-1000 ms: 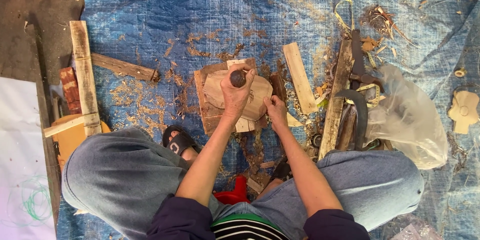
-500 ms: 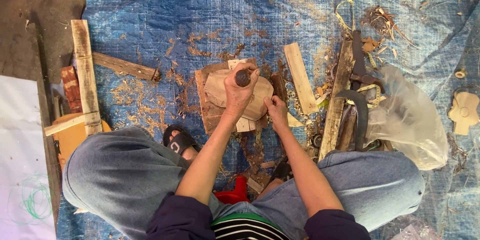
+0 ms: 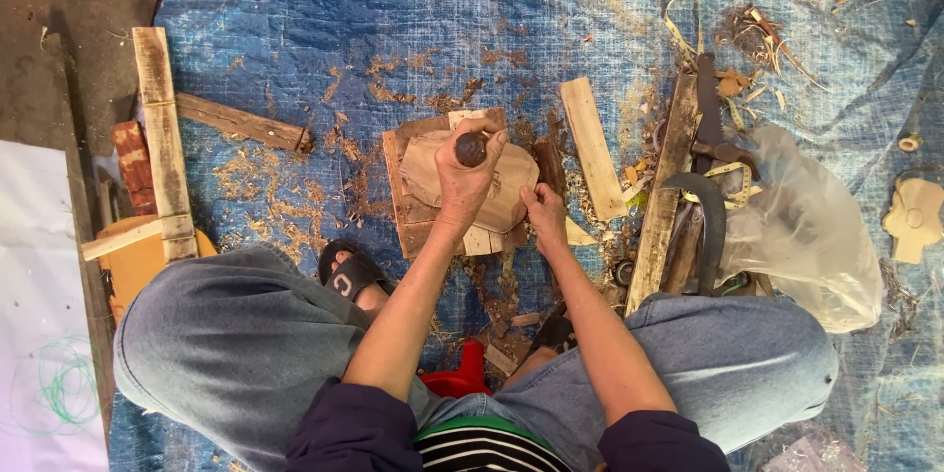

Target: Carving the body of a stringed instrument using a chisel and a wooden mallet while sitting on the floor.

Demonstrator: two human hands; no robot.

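My left hand (image 3: 468,172) is closed around the dark round handle of a carving tool (image 3: 472,148), held upright over a pale, rounded wooden piece (image 3: 511,185). That piece rests on a flat wooden board (image 3: 411,199) lying on the blue tarp (image 3: 393,20). My right hand (image 3: 543,213) presses on the lower right edge of the pale piece, steadying it. The tool's blade is hidden under my left hand.
Wood offcuts lie around: a plank (image 3: 592,146) to the right, a long plank (image 3: 159,138) and a stick (image 3: 241,123) to the left. Curved dark blades (image 3: 710,206) and a clear plastic bag (image 3: 806,236) sit at right. Shavings cover the tarp. My sandalled foot (image 3: 350,270) is near.
My left hand with the tool has shifted slightly right and tilted over the pale piece. The right hand has stayed on its edge.
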